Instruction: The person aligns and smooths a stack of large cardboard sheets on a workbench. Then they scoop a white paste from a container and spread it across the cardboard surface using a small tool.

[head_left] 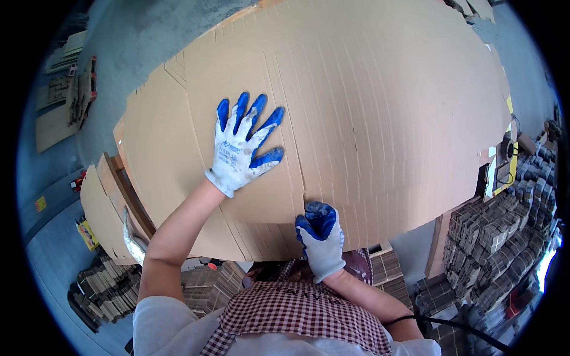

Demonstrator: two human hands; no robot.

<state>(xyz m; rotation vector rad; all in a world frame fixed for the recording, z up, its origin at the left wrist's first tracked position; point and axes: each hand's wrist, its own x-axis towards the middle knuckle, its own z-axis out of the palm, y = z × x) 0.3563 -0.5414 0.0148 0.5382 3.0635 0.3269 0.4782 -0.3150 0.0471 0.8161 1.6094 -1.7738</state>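
Nearest: right hand (320, 237) in a white knit glove with blue coated fingers, curled over the near edge of the large flat brown corrugated cardboard sheet (380, 107); fingers clenched on that edge, apparently to keep the sheet from sliding.

Beyond it and to the left: left hand (243, 145), same kind of glove, lies palm-down on the sheet with fingers spread and released, gripping nothing; it seems to press the board flat against whatever lies beneath.

The sheet carries parallel score lines and cut slots, and stretches well past both hands.

Right of the right hand, lower down: stacks of small folded cardboard pieces (499, 231). Far left of the left hand: loose cardboard offcuts (56, 113) on the grey floor (130, 35).
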